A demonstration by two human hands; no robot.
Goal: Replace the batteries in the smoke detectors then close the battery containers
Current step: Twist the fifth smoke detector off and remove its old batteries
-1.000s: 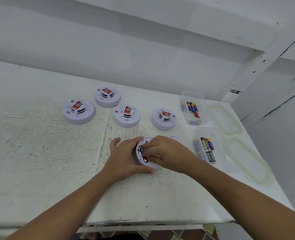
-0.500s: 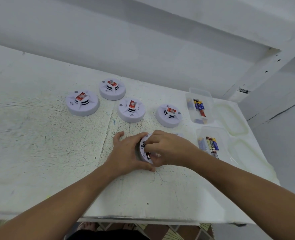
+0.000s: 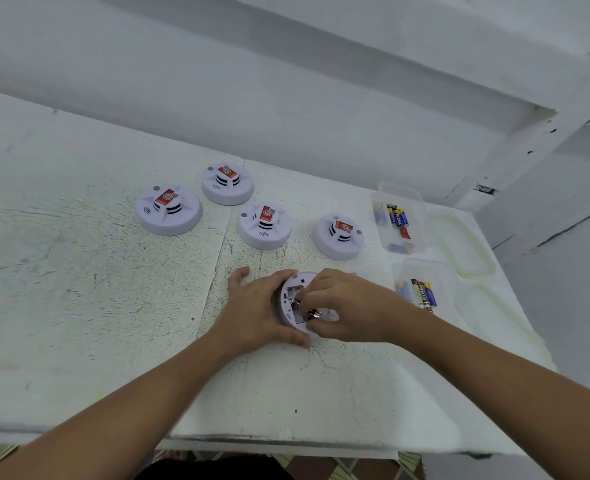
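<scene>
Your left hand (image 3: pixel 255 306): grip curled round rim of open detector (image 3: pixel 297 280), lower centre of frame, on bench (image 3: pixel 79 306). Right hand (image 3: pixel 349 306): grip pinches battery (image 3: pixel 312 314) at compartment; going in or out, cannot tell. Four other detectors (image 3: pixel 169 209) (image 3: pixel 227 183) (image 3: pixel 265 225) (image 3: pixel 338 236) upper centre, face-up. Judged: early, most units left.

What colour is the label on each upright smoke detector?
Red; the labels show best in head view.

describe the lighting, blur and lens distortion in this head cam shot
Head view: soft, even light, no glare, only faint shadows beside the left hand and right hand; wide-angle lens bows the table edge and wall beams; the battery pinched over the upturned smoke detector is slightly smeared; labels on the batteries in the near container are partly legible.
</scene>
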